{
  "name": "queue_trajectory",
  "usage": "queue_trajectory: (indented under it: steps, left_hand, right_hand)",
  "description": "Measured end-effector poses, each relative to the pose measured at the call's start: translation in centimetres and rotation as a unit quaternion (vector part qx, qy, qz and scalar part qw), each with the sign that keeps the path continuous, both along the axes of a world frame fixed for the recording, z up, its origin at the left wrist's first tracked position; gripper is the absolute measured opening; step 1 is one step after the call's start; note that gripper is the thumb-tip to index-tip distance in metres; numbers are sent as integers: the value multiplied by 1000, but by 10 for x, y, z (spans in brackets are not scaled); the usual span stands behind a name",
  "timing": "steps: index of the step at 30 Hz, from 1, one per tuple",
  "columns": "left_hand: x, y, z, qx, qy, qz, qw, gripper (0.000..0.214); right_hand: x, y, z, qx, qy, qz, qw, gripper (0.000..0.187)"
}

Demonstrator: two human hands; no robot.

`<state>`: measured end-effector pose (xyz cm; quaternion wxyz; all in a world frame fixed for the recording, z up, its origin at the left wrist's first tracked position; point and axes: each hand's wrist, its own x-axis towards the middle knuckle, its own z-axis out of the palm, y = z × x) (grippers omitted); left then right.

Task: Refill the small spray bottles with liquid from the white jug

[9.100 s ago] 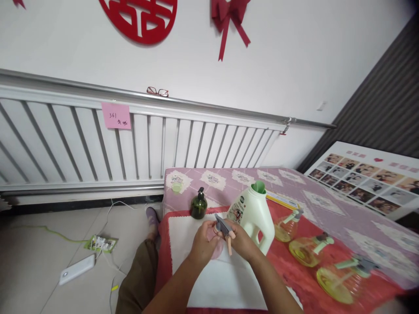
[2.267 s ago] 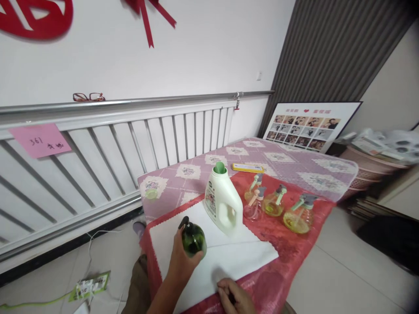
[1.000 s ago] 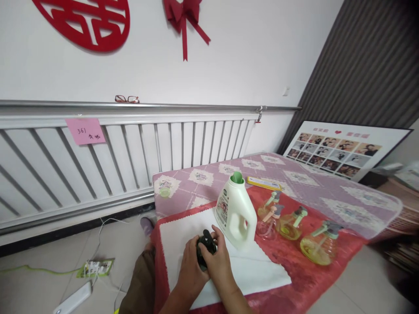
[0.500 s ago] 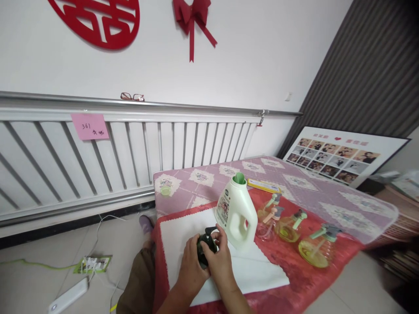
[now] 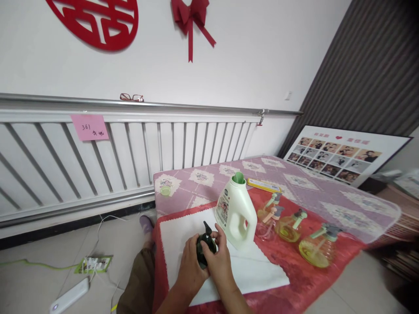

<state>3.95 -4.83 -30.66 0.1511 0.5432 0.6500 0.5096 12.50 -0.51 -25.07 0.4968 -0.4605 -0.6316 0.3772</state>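
Observation:
A small dark green pump bottle [image 5: 202,253] stands on the white cloth [image 5: 255,272] near the table's front. My left hand [image 5: 190,268] is wrapped round its body. My right hand [image 5: 220,259] pinches the black pump head [image 5: 207,230] at its top. Just behind stands a white detergent jug [image 5: 236,213] with an open green spout. To its right are several round clear spray bottles holding yellow liquid [image 5: 317,246], and one [image 5: 266,226] looks empty.
A red cloth [image 5: 294,279] and a pink patterned cover [image 5: 327,196] lie over the table. A green cap [image 5: 165,190] and a yellow flat box [image 5: 263,185] lie farther back. A radiator [image 5: 98,161] runs along the wall. A power strip [image 5: 67,296] lies on the floor.
Since nine seconds ago I put down a spray head and took up the green bottle. In the last second the pump head has turned so its nozzle points upward.

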Motion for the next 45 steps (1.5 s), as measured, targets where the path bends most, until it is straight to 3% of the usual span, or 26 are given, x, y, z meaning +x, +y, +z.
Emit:
queue_trajectory:
  steps: [4,7,13,17,23,27,30,34,37,41,45]
  left_hand:
    - [0,0,4,10,-5,-1,1000,66]
    - [0,1,4,7,-13,1,1000,70]
    - [2,2,-1,-7,-17,10,1000,78]
    - [2,1,-3,-11,-19,8,1000,85]
    - [3,2,-6,-31,-45,24,998,87]
    - [3,2,-8,-43,-53,18,998,89]
    - [3,1,-8,-48,-50,15,997,90]
    - [2,0,-8,-56,-54,8,997,90]
    - [1,1,-7,-61,-58,3,996,90]
    - [0,2,-4,-51,-54,-8,997,84]
    - [0,1,-3,-57,-46,0,997,77]
  right_hand:
    - [4,-1,0,13,-14,39,999,58]
    - [6,1,1,18,-29,23,999,59]
    - [11,12,20,47,-95,55,993,22]
    - [17,25,52,60,-93,63,992,23]
    - [13,56,122,109,-75,66,989,34]
    - [-21,75,145,186,-200,125,954,30]
    - [-57,87,132,196,-327,216,899,27]
    - [-94,99,90,153,-429,311,834,18]
    - [-113,103,60,111,-480,353,795,25]
    - [-127,102,34,73,-512,368,773,30]
    - [-130,96,29,61,-525,360,769,30]
